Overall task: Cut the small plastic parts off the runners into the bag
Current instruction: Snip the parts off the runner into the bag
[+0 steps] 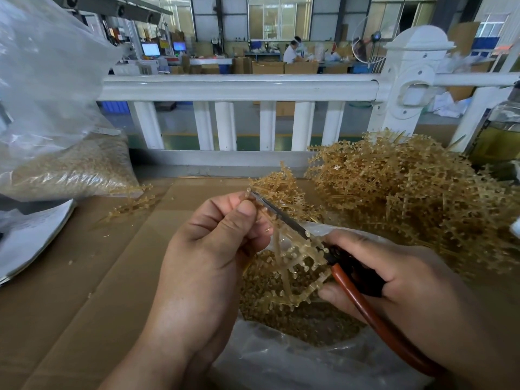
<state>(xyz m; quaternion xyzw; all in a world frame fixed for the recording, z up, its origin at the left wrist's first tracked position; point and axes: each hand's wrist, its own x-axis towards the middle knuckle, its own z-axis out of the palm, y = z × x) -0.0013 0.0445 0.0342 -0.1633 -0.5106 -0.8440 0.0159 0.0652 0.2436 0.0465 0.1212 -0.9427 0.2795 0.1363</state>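
Observation:
My left hand [213, 246] pinches an amber plastic runner [292, 266] by its top end, holding it over an open clear bag [281, 361] filled with small amber cut parts. My right hand [399, 282] grips scissors [284, 218] with red-brown handles. The blades point up and left along the runner, close by my left thumb. Small parts still stick out from the runner's branches below the blades.
A big heap of amber runners [416, 198] lies at the right on the cardboard-covered table [84, 291]. A second clear bag of parts [64, 164] stands at the left, papers [31, 235] beside it. A white railing [239, 85] runs behind. A bottle [498, 130] is at far right.

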